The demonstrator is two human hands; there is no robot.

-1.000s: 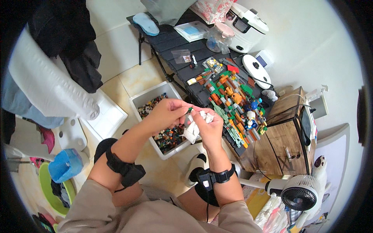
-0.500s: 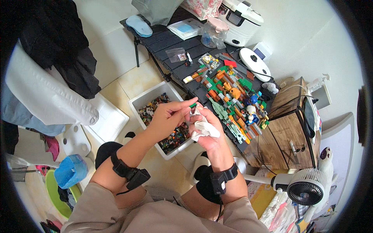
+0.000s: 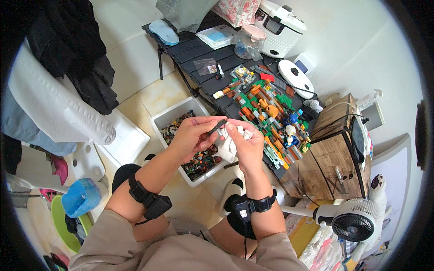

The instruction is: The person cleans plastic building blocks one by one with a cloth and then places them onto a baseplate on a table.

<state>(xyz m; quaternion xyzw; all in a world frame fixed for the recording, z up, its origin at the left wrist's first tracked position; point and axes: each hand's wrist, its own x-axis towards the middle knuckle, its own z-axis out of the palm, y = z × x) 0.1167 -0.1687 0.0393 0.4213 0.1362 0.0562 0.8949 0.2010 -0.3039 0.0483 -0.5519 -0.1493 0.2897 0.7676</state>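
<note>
My left hand pinches a dark, narrow building brick between thumb and fingertips. Against its far end rests the thumb tip of my right hand. A crumpled white cloth or tissue is bunched in my right hand, its lower part hanging below the fingers. Both hands are above a white bin of mixed loose bricks, partly hidden by my hands and forearm.
To the right, a black slatted table carries a colourful brick build with small figures. Beyond stand a lidded jar and a white cooker. A wooden cabinet and a fan are at right.
A small green piece showed at my fingertips before; now a dark brick does. My right hand has turned, its thumb now over the cloth, which is bunched closer to the fingers.
</note>
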